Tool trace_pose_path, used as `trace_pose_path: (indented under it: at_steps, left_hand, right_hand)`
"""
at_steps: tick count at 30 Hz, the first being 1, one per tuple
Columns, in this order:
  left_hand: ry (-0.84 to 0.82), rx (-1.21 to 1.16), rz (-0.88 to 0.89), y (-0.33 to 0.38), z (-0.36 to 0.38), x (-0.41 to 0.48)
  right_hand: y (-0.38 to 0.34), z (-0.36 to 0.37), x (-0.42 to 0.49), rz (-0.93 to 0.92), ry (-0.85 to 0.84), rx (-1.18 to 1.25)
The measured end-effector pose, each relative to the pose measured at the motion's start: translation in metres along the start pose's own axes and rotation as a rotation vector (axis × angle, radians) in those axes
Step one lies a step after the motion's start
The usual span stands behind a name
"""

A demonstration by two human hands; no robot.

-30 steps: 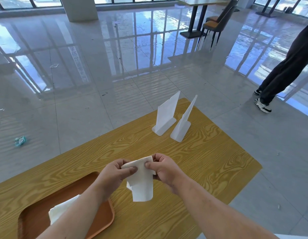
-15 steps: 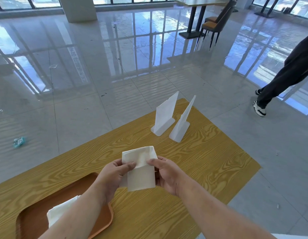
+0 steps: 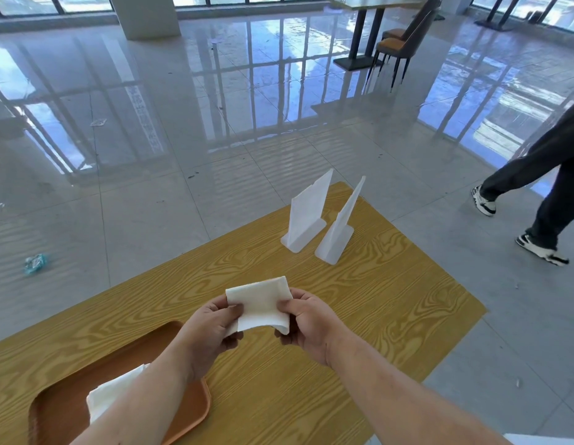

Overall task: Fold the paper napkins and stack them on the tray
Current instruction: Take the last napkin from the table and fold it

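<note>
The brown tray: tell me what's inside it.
White folded napkins lie in the brown tray. The left forearm covers part of them, so their count is hidden.

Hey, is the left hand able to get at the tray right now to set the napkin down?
Probably yes. The left hand and right hand pinch the folded napkin above the table, and the tray lies just below the left forearm. Nothing stands between; one napkin already on the tray leaves bare room.

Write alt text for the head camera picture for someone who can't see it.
Two bare hands, left hand and right hand, pinch a folded white paper napkin above a yellow wood-grain table. An orange plastic tray at lower left holds more white napkins; two white plastic stands sit farther back.
</note>
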State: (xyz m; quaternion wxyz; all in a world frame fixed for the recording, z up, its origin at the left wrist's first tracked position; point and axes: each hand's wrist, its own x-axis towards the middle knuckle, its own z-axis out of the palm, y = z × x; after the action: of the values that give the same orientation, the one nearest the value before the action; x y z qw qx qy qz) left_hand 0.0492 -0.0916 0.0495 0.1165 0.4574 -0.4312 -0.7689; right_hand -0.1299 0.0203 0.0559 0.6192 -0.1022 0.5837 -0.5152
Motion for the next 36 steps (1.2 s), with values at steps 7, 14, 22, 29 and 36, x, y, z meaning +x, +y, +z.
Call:
trace_pose_path:
  at_steps: [7, 14, 22, 29, 36]
  left_hand:
    - [-0.010, -0.005, -0.015, 0.000, -0.007, 0.005]
    - [-0.025, 0.022, -0.012, -0.004, -0.008, 0.002]
    - [0.089, 0.218, 0.048, -0.008, -0.004, 0.001]
    - [0.164, 0.189, 0.103, -0.008, -0.021, 0.001]
    - [0.272, 0.225, 0.098, -0.011, -0.053, -0.008]
  right_hand:
    - [0.001, 0.001, 0.002, -0.023, -0.006, 0.024]
    - [0.003, -0.002, 0.004, 0.027, -0.002, 0.119]
    - [0.013, 0.008, 0.012, 0.032, 0.110, -0.106]
    - [0.020, 0.019, 0.024, 0.079, 0.137, -0.169]
    - [0.022, 0.047, 0.036, 0.056, 0.122, -0.196]
